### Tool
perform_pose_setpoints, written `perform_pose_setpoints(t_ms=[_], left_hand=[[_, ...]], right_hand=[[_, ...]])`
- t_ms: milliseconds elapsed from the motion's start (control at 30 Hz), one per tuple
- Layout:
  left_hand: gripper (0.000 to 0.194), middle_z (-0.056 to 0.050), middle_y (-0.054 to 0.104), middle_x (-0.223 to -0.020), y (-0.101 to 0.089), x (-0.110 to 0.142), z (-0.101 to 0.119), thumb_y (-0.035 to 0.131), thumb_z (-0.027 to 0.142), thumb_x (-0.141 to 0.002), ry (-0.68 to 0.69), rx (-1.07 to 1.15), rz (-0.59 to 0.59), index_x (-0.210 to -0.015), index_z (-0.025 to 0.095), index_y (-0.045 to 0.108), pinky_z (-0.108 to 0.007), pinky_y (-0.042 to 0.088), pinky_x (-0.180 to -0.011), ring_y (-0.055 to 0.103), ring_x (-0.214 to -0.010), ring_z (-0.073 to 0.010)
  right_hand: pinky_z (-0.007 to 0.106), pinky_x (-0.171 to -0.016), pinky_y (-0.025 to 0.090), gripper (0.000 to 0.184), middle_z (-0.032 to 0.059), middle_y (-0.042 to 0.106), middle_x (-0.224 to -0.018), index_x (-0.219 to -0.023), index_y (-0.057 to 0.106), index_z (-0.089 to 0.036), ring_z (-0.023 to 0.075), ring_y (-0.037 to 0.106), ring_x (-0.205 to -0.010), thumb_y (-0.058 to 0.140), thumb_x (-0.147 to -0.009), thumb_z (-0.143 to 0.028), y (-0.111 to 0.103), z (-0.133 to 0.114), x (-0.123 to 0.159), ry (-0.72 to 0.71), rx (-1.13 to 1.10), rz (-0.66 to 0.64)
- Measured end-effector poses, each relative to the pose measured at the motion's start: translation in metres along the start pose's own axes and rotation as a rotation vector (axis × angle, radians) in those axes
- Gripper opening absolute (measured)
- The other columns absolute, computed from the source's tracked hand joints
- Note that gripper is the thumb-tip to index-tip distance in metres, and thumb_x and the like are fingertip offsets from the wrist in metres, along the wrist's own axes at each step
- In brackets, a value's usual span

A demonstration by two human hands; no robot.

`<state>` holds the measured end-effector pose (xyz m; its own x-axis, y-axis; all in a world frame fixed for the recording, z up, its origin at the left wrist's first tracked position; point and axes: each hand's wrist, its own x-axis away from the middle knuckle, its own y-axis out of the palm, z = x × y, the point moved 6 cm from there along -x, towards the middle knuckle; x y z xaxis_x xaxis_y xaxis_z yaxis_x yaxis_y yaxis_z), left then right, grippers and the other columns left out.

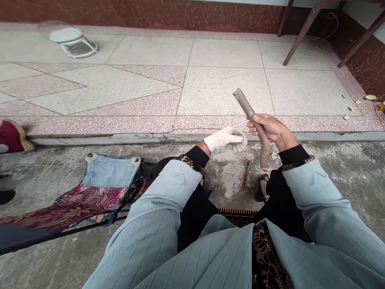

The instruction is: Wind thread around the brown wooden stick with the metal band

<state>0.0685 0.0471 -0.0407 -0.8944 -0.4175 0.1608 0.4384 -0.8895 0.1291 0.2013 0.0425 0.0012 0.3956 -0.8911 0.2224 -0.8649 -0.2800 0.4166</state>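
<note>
Crooked stick (264,142) was in the right hand (273,127), held up in the air near the edge of a tiled step (222,92). It was tilted, top end leaning away and off to the left, bent lower end hanging down close to a dark shoe (258,196) in the view. There was a greyish band (250,112) wrapped around it, just above the grip. The right hand was bare, fingers closed snugly round the wood, thumb up by the band.

The left hand (227,136) had a white glove (219,141) on and sat near the stick but apart from it, fingers curled in toward the thumb. Honestly couldn't tell if it was pinching something small, that bit was too hard to make out.

A thin red tool (245,178) lay on the concrete ground (224,176) below the hands. Off to the left: a folding lounger (111,172) with floral fabric and a denim patch, plus a dark red shoe (10,134). Up on the step, a white stool (66,35), dark wooden legs (302,35) and a few yellowish leaves (370,97).
</note>
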Motion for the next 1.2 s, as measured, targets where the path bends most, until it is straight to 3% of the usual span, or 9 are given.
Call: perform_pose_setpoints(t_ms=[233, 300, 433, 533, 600, 667, 867, 1033, 1200], left_hand=[[0.023, -0.004, 0.063, -0.070, -0.001, 0.002, 0.012, 0.060, 0.033, -0.082, 0.027, -0.319, 0.083, -0.085, 0.011, 0.065, -0.021, 0.045, -0.054, 0.057, -0.058, -0.0096], [0.014, -0.001, 0.060, -0.068, -0.005, 0.002, 0.018, 0.056, 0.025, -0.082, 0.093, -0.592, 0.226, -0.079, 0.013, 0.062, -0.022, 0.042, -0.056, 0.053, -0.058, -0.0091], [0.013, -0.002, 0.057, -0.070, -0.016, 0.007, 0.027, 0.050, 0.019, -0.082, 0.185, -1.053, 0.705, -0.071, 0.016, 0.055, -0.027, 0.039, -0.063, 0.052, -0.066, -0.0135], [0.016, -0.006, 0.059, -0.078, -0.019, 0.014, 0.027, 0.047, 0.023, -0.087, 0.223, -1.107, 0.947, -0.076, 0.017, 0.055, -0.029, 0.042, -0.071, 0.055, -0.075, -0.0168], [0.017, -0.008, 0.061, -0.085, -0.020, 0.017, 0.026, 0.046, 0.026, -0.089, 0.264, -1.019, 0.980, -0.081, 0.016, 0.057, -0.031, 0.044, -0.079, 0.058, -0.084, -0.0178], [0.020, -0.009, 0.064, -0.090, -0.020, 0.016, 0.023, 0.045, 0.030, -0.090, 0.292, -0.773, 0.882, -0.086, 0.016, 0.058, -0.031, 0.047, -0.083, 0.059, -0.087, -0.0172], [0.038, -0.009, 0.067, -0.076, -0.004, 0.003, 0.006, 0.051, 0.050, -0.088, 0.198, 0.161, 0.294, -0.077, 0.014, 0.056, -0.031, 0.054, -0.068, 0.065, -0.067, -0.0159], [0.040, -0.009, 0.068, -0.071, 0.010, 0.003, 0.001, 0.065, 0.049, -0.080, 0.072, 0.322, 0.041, -0.085, 0.010, 0.065, -0.021, 0.041, -0.040, 0.055, -0.042, -0.0101], [0.043, -0.002, 0.059, -0.051, 0.019, 0.007, 0.002, 0.072, 0.052, -0.073, 0.041, 0.366, -0.090, -0.085, 0.011, 0.068, -0.018, 0.028, -0.033, 0.043, -0.031, -0.0067]], right_hand=[[0.022, -0.052, 0.049, 0.035, 0.0017, 0.058, -0.071, -0.086, 0.057, -0.014, 0.0098, 0.052, -0.059, 0.079, -0.073, -0.038, -0.004, 0.003, -0.001, 0.002, 0.023, 0.039], [0.022, -0.052, 0.049, 0.031, 0.0016, 0.057, -0.070, -0.086, 0.056, -0.015, 0.0100, 0.052, -0.059, 0.076, -0.077, -0.036, -0.011, 0.006, -0.005, -0.015, -0.009, 0.114], [0.021, -0.049, 0.047, 0.024, 0.0005, 0.055, -0.068, -0.082, 0.053, -0.016, 0.0091, 0.050, -0.056, 0.068, -0.085, -0.034, -0.021, 0.015, -0.013, -0.049, -0.136, 0.273], [0.020, -0.050, 0.046, 0.023, -0.0016, 0.052, -0.067, -0.082, 0.050, -0.018, 0.0085, 0.048, -0.056, 0.064, -0.088, -0.036, -0.021, 0.018, -0.017, -0.051, -0.206, 0.309], [0.019, -0.051, 0.046, 0.024, -0.0022, 0.051, -0.067, -0.082, 0.049, -0.018, 0.0083, 0.048, -0.056, 0.064, -0.088, -0.037, -0.021, 0.016, -0.018, -0.068, -0.205, 0.302], [0.020, -0.051, 0.046, 0.025, -0.0021, 0.051, -0.068, -0.084, 0.050, -0.018, 0.0085, 0.048, -0.057, 0.065, -0.087, -0.038, -0.020, 0.011, -0.016, -0.094, -0.182, 0.273], [0.021, -0.054, 0.047, 0.035, -0.0006, 0.053, -0.071, -0.086, 0.053, -0.017, 0.0089, 0.049, -0.060, 0.075, -0.077, -0.043, -0.011, 0.001, -0.005, -0.087, -0.029, 0.097], [0.021, -0.053, 0.046, 0.037, 0.0001, 0.054, -0.073, -0.087, 0.055, -0.016, 0.0089, 0.049, -0.062, 0.078, -0.075, -0.043, 0.002, -0.004, 0.002, -0.057, 0.021, -0.040], [0.021, -0.055, 0.046, 0.037, 0.0012, 0.055, -0.075, -0.088, 0.056, -0.014, 0.0084, 0.050, -0.062, 0.078, -0.075, -0.041, 0.010, -0.003, 0.007, -0.014, 0.041, -0.130]])
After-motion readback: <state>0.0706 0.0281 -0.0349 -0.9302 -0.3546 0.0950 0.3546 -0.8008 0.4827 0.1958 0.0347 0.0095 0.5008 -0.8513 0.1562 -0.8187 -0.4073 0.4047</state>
